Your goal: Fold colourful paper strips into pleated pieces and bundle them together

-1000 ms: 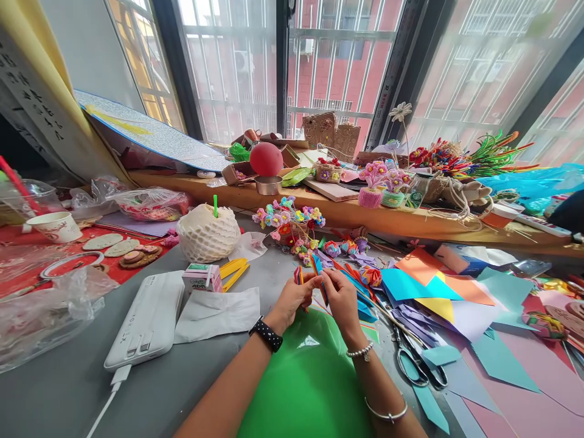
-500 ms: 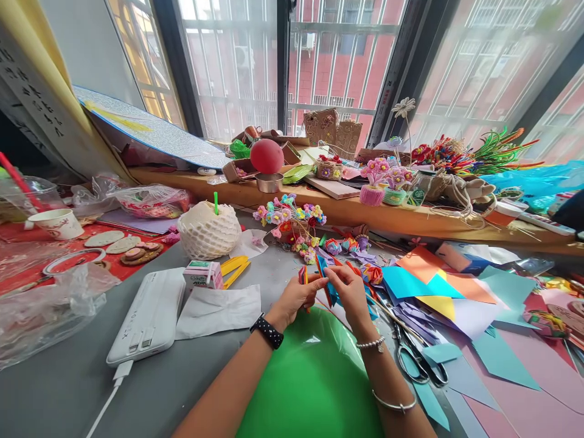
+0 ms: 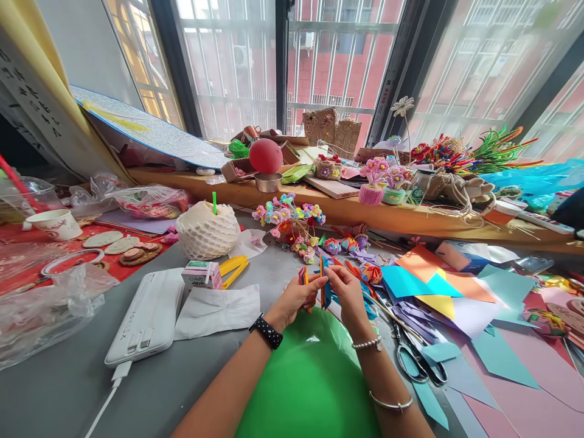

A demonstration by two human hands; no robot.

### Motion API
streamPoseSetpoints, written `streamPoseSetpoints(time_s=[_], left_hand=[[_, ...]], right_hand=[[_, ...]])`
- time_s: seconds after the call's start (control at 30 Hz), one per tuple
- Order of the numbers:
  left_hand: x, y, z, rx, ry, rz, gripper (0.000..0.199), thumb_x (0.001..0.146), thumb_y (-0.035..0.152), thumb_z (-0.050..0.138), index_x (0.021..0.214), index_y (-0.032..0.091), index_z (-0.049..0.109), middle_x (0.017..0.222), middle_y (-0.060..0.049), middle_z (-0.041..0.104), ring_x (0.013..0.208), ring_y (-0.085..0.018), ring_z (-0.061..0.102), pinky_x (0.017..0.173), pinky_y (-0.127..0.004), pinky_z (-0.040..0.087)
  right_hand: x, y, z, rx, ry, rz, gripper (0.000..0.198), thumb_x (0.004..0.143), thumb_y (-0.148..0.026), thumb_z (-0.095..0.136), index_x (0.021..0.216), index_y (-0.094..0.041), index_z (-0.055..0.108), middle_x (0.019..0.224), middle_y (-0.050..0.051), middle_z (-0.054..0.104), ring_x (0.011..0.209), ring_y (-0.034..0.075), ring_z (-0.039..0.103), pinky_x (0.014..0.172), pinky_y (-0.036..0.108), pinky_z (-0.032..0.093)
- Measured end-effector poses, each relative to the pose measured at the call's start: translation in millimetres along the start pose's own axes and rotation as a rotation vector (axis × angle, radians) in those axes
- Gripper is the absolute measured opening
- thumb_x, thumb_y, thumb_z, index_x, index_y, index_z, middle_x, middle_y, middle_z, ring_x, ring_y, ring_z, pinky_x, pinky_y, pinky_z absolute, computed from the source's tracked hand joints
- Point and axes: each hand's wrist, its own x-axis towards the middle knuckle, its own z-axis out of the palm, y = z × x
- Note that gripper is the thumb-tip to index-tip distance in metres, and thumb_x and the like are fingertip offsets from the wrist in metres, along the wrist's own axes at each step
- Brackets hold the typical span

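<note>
Head view: the paper strips (image 3: pixel 325 294) have just swung upright between the left hand (image 3: pixel 294 300) and right hand (image 3: pixel 350 296), both pinching them toward the desk's (image 3: pixel 196 368) near edge; I judge them easier to align.

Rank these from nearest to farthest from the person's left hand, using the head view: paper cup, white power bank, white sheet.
1. White sheet: just left of the left hand.
2. White power bank: farther left, beside the sheet.
3. Paper cup: far left, beyond the power bank.
</note>
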Motion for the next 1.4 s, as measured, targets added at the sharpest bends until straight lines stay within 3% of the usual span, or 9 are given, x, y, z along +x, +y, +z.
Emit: streamPoseSetpoints(time_s=[0.17,0.37,0.57,0.7,0.8,0.97,1.17,1.4], left_hand=[[-0.2,-1.7,-0.7,0.034,-0.045,-0.043,0.026,0.065,0.039,0.057,0.064,0.014,0.050,0.038,0.010,0.021,0.034,-0.002,0.014,0.035,-0.019,0.010],[-0.1,-3.7,-1.8,-0.002,-0.046,-0.058,0.026,0.063,0.039,0.058,0.063,0.014,0.050,0.039,0.010,0.021,0.034,-0.001,0.013,0.036,-0.019,0.008],[2.6,0.5,-6.7,-0.091,0.065,0.011,0.028,0.061,0.036,0.061,0.073,0.012,0.059,0.036,0.010,0.027,0.033,0.000,0.014,0.034,-0.017,0.012],[7.8,1.7,-14.9,-0.277,0.231,0.096,0.024,0.062,0.031,0.061,0.074,0.011,0.060,0.046,0.005,0.046,0.033,0.002,0.014,0.032,-0.014,0.015],[11.2,0.0,-19.6,-0.385,0.303,0.110,0.021,0.061,0.029,0.062,0.071,0.010,0.060,0.054,0.002,0.053,0.033,0.003,0.014,0.031,-0.012,0.017],[12.3,-1.9,-20.2,-0.453,0.313,0.075,0.022,0.060,0.028,0.063,0.072,0.009,0.060,0.044,0.005,0.046,0.032,0.003,0.014,0.030,-0.011,0.017],[10.7,-2.2,-17.6,-0.434,0.289,0.041,0.023,0.061,0.030,0.062,0.070,0.009,0.061,0.039,0.007,0.039,0.032,0.002,0.015,0.030,-0.012,0.017],[12.3,-4.6,-18.8,-0.390,0.304,0.028,0.028,0.058,0.035,0.063,0.068,0.009,0.061,0.039,0.007,0.038,0.032,0.002,0.013,0.031,-0.013,0.016]], right_hand=[[-0.1,-3.3,-3.4,0.025,0.002,0.065,0.028,0.065,-0.042,0.054,0.070,-0.014,0.054,0.061,-0.001,0.045,0.054,0.010,0.041,0.043,0.019,0.036],[0.7,5.4,1.1,-0.062,0.044,-0.093,0.025,0.069,-0.039,0.052,0.069,-0.014,0.054,0.063,-0.001,0.048,0.057,0.010,0.043,0.051,0.021,0.037],[5.8,1.8,-4.2,-0.135,0.078,-0.086,0.034,0.070,-0.045,0.046,0.075,-0.014,0.058,0.067,0.002,0.056,0.057,0.013,0.047,0.049,0.022,0.036],[27.6,-4.1,-31.0,-0.364,0.128,-0.115,0.033,0.069,-0.043,0.047,0.074,-0.013,0.060,0.068,0.003,0.059,0.060,0.015,0.050,0.053,0.025,0.036],[52.8,-6.2,-53.7,-0.705,0.108,-0.169,0.027,0.072,-0.036,0.044,0.071,-0.014,0.060,0.071,0.004,0.060,0.065,0.016,0.052,0.058,0.026,0.036],[92.9,-6.0,-69.4,-1.332,-0.007,-0.235,0.022,0.075,-0.025,0.042,0.079,-0.015,0.061,0.078,0.007,0.060,0.073,0.018,0.051,0.062,0.026,0.035],[128.5,0.5,-58.5,-1.477,-0.170,-0.311,0.026,0.074,-0.016,0.042,0.093,-0.017,0.059,0.094,0.008,0.056,0.089,0.021,0.044,0.073,0.027,0.033],[156.6,19.2,-37.4,-1.590,-0.365,-0.291,0.034,0.071,-0.008,0.042,0.099,-0.021,0.057,0.103,0.008,0.055,0.097,0.021,0.041,0.075,0.031,0.032]])
